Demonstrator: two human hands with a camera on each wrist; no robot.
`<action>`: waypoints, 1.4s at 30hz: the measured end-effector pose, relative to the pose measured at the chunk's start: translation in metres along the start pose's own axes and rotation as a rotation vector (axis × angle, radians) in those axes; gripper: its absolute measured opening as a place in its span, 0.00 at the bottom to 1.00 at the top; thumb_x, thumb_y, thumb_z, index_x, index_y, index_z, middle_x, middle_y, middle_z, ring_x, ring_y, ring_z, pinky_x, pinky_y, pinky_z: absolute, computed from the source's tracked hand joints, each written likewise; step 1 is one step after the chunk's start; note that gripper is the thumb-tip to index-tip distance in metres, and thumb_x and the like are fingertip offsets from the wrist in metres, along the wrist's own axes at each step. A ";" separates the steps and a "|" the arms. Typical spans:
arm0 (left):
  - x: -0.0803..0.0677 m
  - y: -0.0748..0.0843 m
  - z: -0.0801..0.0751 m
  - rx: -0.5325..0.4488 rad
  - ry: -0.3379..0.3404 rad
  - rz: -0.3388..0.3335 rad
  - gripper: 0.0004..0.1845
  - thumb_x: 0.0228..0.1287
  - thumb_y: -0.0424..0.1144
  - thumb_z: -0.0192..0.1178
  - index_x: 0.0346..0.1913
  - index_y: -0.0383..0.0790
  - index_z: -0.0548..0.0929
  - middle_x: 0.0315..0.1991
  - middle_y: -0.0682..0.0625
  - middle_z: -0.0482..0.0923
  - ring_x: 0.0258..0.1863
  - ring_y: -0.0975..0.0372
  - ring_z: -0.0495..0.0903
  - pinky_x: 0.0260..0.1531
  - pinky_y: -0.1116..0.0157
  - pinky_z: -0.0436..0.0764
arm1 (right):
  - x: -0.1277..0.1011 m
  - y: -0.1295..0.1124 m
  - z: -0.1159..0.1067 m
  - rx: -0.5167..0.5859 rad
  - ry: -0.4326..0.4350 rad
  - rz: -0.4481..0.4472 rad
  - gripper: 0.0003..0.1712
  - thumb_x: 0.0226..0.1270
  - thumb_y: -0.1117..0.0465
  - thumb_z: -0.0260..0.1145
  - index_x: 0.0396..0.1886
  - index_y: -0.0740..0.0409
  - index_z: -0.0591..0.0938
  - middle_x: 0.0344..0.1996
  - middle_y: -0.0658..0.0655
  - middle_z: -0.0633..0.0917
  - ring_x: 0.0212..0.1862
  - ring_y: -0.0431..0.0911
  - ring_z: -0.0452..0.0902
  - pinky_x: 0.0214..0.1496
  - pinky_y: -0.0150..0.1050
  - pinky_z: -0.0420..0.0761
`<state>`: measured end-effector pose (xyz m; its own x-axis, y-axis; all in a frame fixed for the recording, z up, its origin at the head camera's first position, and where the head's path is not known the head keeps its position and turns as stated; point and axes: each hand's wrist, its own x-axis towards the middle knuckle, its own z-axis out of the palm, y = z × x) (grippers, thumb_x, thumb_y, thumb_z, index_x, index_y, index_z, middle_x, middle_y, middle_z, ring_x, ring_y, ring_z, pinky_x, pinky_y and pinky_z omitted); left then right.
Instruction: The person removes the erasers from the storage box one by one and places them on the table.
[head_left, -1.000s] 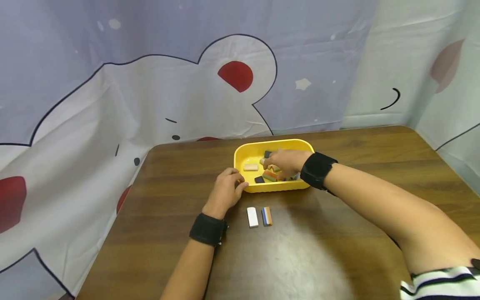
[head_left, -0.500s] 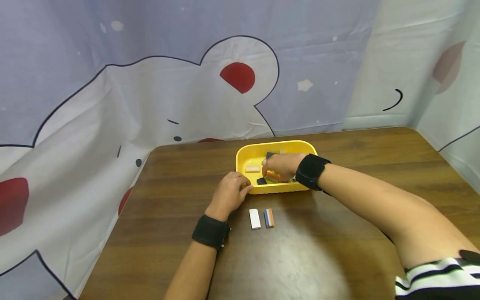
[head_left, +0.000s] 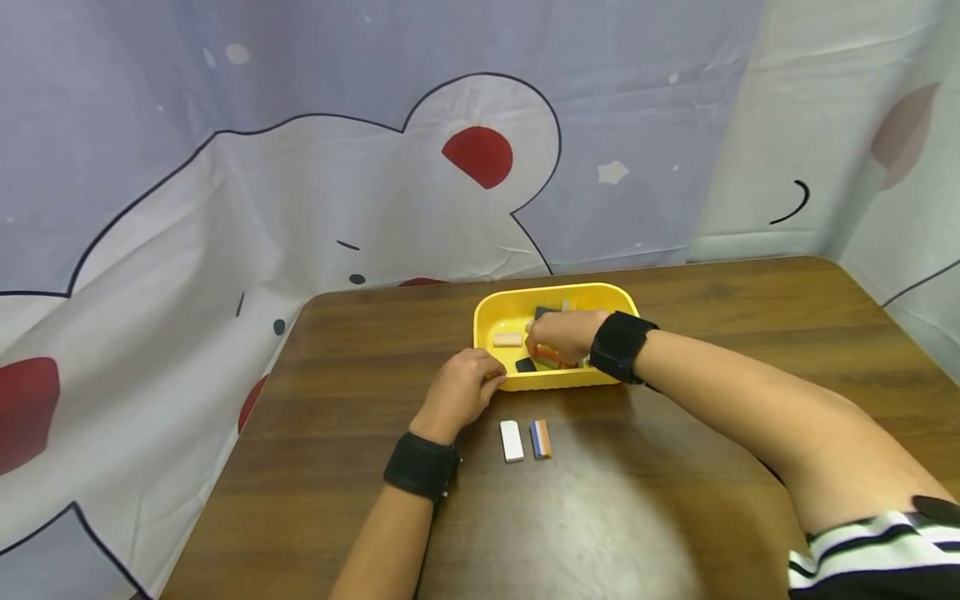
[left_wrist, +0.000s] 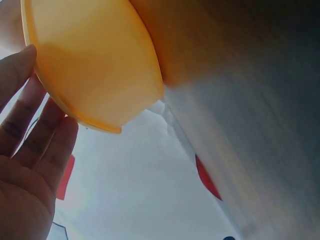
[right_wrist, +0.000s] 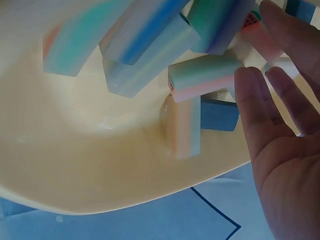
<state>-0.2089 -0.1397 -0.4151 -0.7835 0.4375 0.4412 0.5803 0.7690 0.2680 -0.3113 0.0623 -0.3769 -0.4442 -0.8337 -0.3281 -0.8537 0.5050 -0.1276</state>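
Observation:
A yellow plastic tray (head_left: 555, 382) holds several small block-shaped erasers. My left hand (head_left: 461, 387) grips its near left corner, thumb and fingers on either side of the rim in the left wrist view. Down inside the tray is my right hand (head_left: 564, 333). In the right wrist view its fingers look fairly straight, with a fingertip at the end of a green-and-pink eraser (right_wrist: 202, 77); I see nothing clearly held. A beige eraser (head_left: 507, 339) and a dark eraser (head_left: 526, 365) lie left of that hand.
A white eraser (head_left: 512, 441) and a striped blue-and-orange eraser (head_left: 540, 439) lie side by side in front of the tray. The brown wooden table (head_left: 360, 375) ends at a printed cloth backdrop (head_left: 330, 183) behind the tray.
My right hand has moved slightly left and lower into the tray, its fingers now among the erasers. My left hand stays on the rim. The view has shifted a little.

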 end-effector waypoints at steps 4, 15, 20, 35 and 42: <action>0.001 0.001 -0.001 0.017 -0.003 0.021 0.03 0.57 0.32 0.71 0.34 0.37 0.88 0.31 0.50 0.83 0.35 0.58 0.80 0.41 0.62 0.80 | -0.001 -0.001 0.000 -0.020 0.039 -0.044 0.22 0.52 0.79 0.70 0.46 0.58 0.83 0.36 0.53 0.78 0.34 0.45 0.72 0.43 0.35 0.79; 0.003 0.004 -0.004 0.046 0.025 0.055 0.02 0.57 0.32 0.70 0.33 0.38 0.88 0.32 0.50 0.82 0.35 0.58 0.80 0.40 0.63 0.80 | 0.000 0.003 0.007 -0.056 0.190 -0.186 0.06 0.61 0.74 0.66 0.35 0.61 0.82 0.26 0.54 0.75 0.28 0.44 0.71 0.31 0.32 0.74; 0.003 0.004 -0.003 0.033 0.047 0.072 0.02 0.56 0.31 0.70 0.32 0.38 0.87 0.31 0.49 0.82 0.34 0.57 0.80 0.38 0.63 0.80 | -0.001 0.002 0.008 -0.063 0.212 -0.186 0.08 0.60 0.75 0.67 0.35 0.61 0.82 0.27 0.55 0.78 0.30 0.44 0.74 0.33 0.31 0.77; -0.002 0.003 0.002 0.021 0.030 0.024 0.03 0.56 0.31 0.71 0.32 0.37 0.87 0.30 0.49 0.82 0.33 0.57 0.79 0.39 0.62 0.80 | -0.003 0.002 0.009 -0.046 0.157 -0.107 0.13 0.53 0.78 0.67 0.38 0.63 0.83 0.32 0.55 0.78 0.32 0.46 0.75 0.35 0.34 0.78; -0.003 0.005 0.002 0.031 0.031 0.008 0.03 0.56 0.32 0.71 0.32 0.38 0.87 0.30 0.50 0.82 0.33 0.58 0.79 0.39 0.63 0.80 | -0.021 -0.005 -0.007 0.049 0.158 0.058 0.23 0.44 0.76 0.70 0.44 0.66 0.81 0.40 0.58 0.82 0.36 0.47 0.76 0.37 0.36 0.80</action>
<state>-0.2046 -0.1366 -0.4164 -0.7712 0.4298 0.4697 0.5793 0.7797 0.2377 -0.2998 0.0758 -0.3631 -0.5329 -0.8256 -0.1853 -0.8128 0.5604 -0.1593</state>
